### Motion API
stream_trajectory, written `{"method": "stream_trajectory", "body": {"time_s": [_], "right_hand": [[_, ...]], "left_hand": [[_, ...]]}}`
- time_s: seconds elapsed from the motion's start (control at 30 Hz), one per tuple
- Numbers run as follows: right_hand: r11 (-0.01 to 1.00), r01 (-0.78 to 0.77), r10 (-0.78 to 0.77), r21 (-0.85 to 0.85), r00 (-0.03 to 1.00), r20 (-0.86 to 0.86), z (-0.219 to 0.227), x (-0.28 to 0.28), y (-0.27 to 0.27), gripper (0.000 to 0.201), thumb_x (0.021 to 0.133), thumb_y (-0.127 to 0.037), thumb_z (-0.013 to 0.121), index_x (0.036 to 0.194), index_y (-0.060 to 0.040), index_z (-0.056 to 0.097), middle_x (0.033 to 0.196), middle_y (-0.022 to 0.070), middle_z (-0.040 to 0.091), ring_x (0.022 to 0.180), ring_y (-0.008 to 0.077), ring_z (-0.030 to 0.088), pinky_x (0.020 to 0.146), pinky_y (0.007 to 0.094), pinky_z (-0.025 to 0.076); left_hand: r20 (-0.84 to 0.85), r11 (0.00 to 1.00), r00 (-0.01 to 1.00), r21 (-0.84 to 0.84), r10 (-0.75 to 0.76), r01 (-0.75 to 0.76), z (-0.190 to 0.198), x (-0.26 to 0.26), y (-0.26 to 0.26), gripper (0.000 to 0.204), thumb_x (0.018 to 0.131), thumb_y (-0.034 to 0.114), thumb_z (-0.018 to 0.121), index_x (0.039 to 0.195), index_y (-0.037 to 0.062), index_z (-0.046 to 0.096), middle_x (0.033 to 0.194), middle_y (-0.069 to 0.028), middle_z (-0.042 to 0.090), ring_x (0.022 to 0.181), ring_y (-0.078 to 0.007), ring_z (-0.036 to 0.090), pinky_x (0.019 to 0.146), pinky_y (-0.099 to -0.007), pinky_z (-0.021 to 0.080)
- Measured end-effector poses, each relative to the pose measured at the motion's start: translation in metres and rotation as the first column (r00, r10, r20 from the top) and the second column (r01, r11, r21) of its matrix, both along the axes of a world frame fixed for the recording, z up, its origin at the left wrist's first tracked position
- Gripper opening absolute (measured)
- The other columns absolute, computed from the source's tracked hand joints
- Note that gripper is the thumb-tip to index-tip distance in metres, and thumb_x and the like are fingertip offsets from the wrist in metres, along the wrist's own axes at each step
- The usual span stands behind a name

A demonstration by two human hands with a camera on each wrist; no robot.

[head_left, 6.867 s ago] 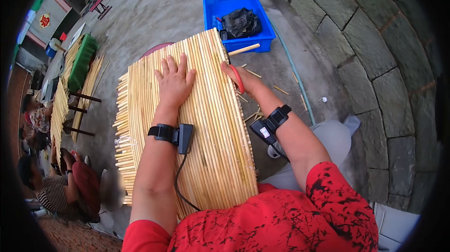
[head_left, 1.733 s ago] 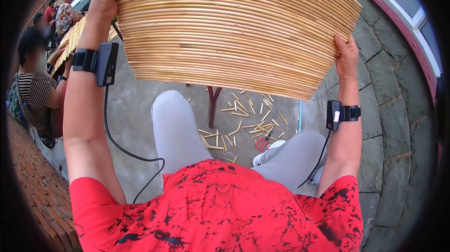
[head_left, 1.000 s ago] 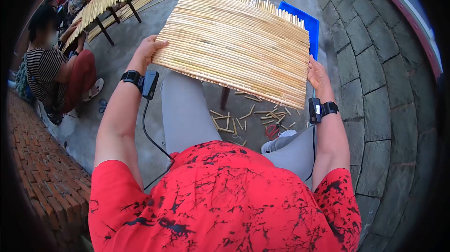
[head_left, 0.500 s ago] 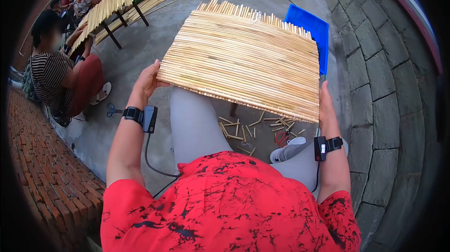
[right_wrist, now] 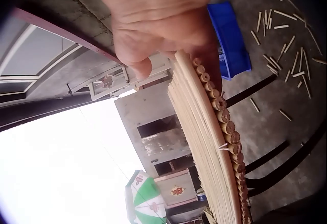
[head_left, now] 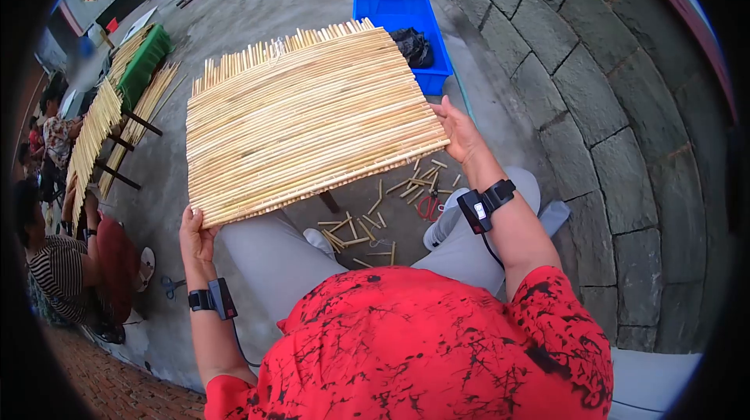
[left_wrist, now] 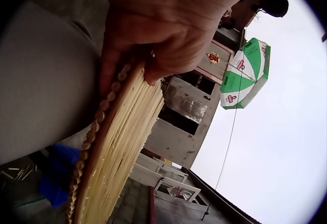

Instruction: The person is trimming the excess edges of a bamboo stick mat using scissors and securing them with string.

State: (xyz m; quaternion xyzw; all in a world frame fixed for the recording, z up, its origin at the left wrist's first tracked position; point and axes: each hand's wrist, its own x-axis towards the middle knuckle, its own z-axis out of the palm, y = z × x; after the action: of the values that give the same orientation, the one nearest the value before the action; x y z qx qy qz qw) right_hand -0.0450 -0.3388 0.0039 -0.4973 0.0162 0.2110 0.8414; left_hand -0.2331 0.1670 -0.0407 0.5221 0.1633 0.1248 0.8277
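A mat of thin, straw-coloured sticks [head_left: 305,123], bound side by side, spans the space between the two hands. My left hand [head_left: 199,232] pinches its near left corner, thumb on top. At the right corner, my right hand [head_left: 461,131] holds the edge with its fingers underneath. In the right wrist view the thumb [right_wrist: 140,71] stands apart from the mat's top face. Round stick ends [right_wrist: 230,127] line the mat's side there, with a bit of white string. Uneven stick ends [head_left: 258,53] stick out along the far edge.
Red-handled scissors [head_left: 427,205] and several cut stick pieces [head_left: 363,228] lie on the concrete by the shoes. Beyond the mat stands a blue tub [head_left: 437,80] with a black bag [head_left: 414,46]. People sit at left by another stick mat [head_left: 94,146].
Earlier the left hand pressed flat on the mat while the right held red-handled scissors, now on the floor. The mat was then lifted and lowered; lately its right end has swung away in view.
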Motion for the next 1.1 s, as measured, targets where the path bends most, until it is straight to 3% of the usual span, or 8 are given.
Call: {"method": "stream_trajectory", "body": {"time_s": [0.07, 0.13, 0.27, 0.53, 0.87, 0.97, 1.03, 1.1], "right_hand": [[0.999, 0.031, -0.030, -0.037, 0.999, 0.017, -0.004, 0.004, -0.002, 0.063, 0.087, -0.050, 0.046, 0.119, 0.0048, 0.043, 0.114, 0.0192, 0.052, 0.103, 0.0250, 0.054, 0.085, 0.0372, 0.045], [0.898, 0.408, -0.402, -0.166, 0.913, 0.065, -0.008, 0.007, -0.007, 0.067, 0.084, -0.050, 0.052, 0.122, 0.0039, 0.039, 0.117, 0.0204, 0.046, 0.104, 0.0269, 0.051, 0.078, 0.0384, 0.046], [0.868, 0.483, -0.486, -0.112, 0.874, 0.009, -0.018, 0.009, -0.021, 0.068, 0.082, -0.043, 0.059, 0.124, 0.0029, 0.033, 0.114, 0.0194, 0.044, 0.107, 0.0282, 0.048, 0.080, 0.0410, 0.046], [0.947, 0.113, -0.128, -0.301, 0.991, -0.030, -0.022, -0.011, -0.009, 0.031, 0.088, -0.030, 0.054, 0.097, -0.0001, 0.051, 0.086, 0.0141, 0.061, 0.074, 0.0204, 0.062, 0.062, 0.0300, 0.052], [0.757, -0.069, 0.104, -0.650, 0.994, 0.015, -0.015, -0.035, 0.015, 0.026, 0.085, -0.017, 0.051, 0.062, -0.0058, 0.051, 0.066, 0.0121, 0.061, 0.050, 0.0139, 0.057, 0.046, 0.0233, 0.046], [0.748, -0.204, 0.299, -0.631, 0.953, 0.046, 0.004, -0.050, 0.027, 0.022, 0.083, -0.016, 0.051, 0.063, -0.0057, 0.050, 0.077, 0.0138, 0.062, 0.061, 0.0141, 0.059, 0.052, 0.0244, 0.048], [0.897, -0.230, 0.357, -0.377, 0.881, 0.311, 0.020, -0.069, 0.041, 0.027, 0.084, -0.024, 0.056, 0.065, -0.0068, 0.047, 0.089, 0.0132, 0.058, 0.075, 0.0165, 0.059, 0.061, 0.0276, 0.049], [0.897, -0.439, 0.410, 0.053, 0.870, 0.273, 0.026, -0.080, 0.043, 0.038, 0.082, -0.040, 0.059, 0.068, -0.0076, 0.046, 0.093, 0.0118, 0.052, 0.085, 0.0201, 0.056, 0.069, 0.0316, 0.050]], "left_hand": [[-0.019, 1.000, 1.000, -0.024, -0.006, 0.006, 0.009, -0.006, -0.014, 0.036, 0.087, 0.011, 0.050, 0.118, -0.0035, 0.040, 0.109, -0.0182, 0.056, 0.090, -0.0275, 0.062, 0.070, -0.0350, 0.057], [-0.041, 0.999, 0.999, -0.049, 0.006, -0.008, 0.020, -0.015, -0.031, 0.036, 0.085, 0.009, 0.051, 0.117, -0.0036, 0.040, 0.108, -0.0185, 0.056, 0.087, -0.0272, 0.063, 0.067, -0.0342, 0.058], [-0.120, 0.993, 0.987, -0.073, -0.105, 0.097, 0.028, -0.028, -0.074, 0.044, 0.079, 0.006, 0.056, 0.118, -0.0051, 0.039, 0.108, -0.0225, 0.056, 0.085, -0.0307, 0.064, 0.065, -0.0374, 0.058], [-0.054, 0.811, 0.829, -0.247, -0.557, 0.530, 0.022, -0.034, -0.133, 0.043, 0.084, 0.020, 0.058, 0.118, -0.0020, 0.044, 0.101, -0.0187, 0.060, 0.090, -0.0313, 0.062, 0.068, -0.0355, 0.055], [-0.066, 0.838, 0.838, -0.112, -0.542, 0.534, 0.000, -0.038, -0.141, 0.042, 0.085, 0.029, 0.058, 0.113, -0.0003, 0.048, 0.100, -0.0148, 0.061, 0.084, -0.0238, 0.063, 0.070, -0.0318, 0.052], [0.015, 0.863, 0.884, -0.210, -0.468, 0.460, 0.001, -0.040, -0.139, 0.050, 0.090, 0.041, 0.045, 0.117, -0.0005, 0.044, 0.103, -0.0170, 0.059, 0.087, -0.0253, 0.062, 0.070, -0.0340, 0.052], [0.039, 0.859, 0.896, -0.271, -0.442, 0.435, 0.006, -0.040, -0.137, 0.051, 0.091, 0.044, 0.040, 0.116, 0.0000, 0.044, 0.104, -0.0178, 0.059, 0.087, -0.0258, 0.061, 0.070, -0.0345, 0.052], [0.070, 0.857, 0.920, -0.343, -0.384, 0.384, 0.003, -0.033, -0.136, 0.056, 0.092, 0.049, 0.031, 0.117, 0.0001, 0.043, 0.107, -0.0192, 0.057, 0.089, -0.0269, 0.061, 0.071, -0.0361, 0.052]]}}
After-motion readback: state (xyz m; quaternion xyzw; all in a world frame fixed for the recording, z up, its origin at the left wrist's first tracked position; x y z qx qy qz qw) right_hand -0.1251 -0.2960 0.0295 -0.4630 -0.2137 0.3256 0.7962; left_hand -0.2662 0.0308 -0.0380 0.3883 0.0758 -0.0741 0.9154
